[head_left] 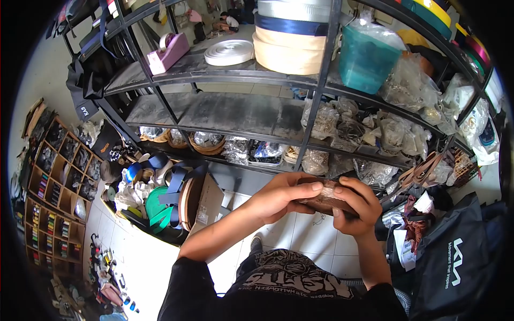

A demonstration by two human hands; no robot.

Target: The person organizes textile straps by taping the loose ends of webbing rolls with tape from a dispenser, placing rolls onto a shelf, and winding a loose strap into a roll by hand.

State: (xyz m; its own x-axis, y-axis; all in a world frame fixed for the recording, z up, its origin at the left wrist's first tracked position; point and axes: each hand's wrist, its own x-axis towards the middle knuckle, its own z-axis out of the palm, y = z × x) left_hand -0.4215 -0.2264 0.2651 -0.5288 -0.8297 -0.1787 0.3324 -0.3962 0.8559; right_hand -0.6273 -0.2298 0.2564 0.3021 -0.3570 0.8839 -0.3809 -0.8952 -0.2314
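Both hands hold a flat brown bundle (327,198) in front of my body, above the tiled floor. It looks like a coiled strap or band, with a pale, shiny patch in its middle; its exact kind I cannot make out. My left hand (286,197) grips its left end, the thumb lying along the top. On the right end, the fingers of my right hand (357,206) curl over the far side while the thumb presses the near edge. Fingers cover much of the bundle.
Ahead stands a black metal shelf (230,115) with ribbon rolls (292,51), a purple tape dispenser (168,53), a teal bin (369,59) and several plastic bags. A box of straps (206,206) is at left, by a wooden thread rack (53,187). A black bag (455,257) sits right.
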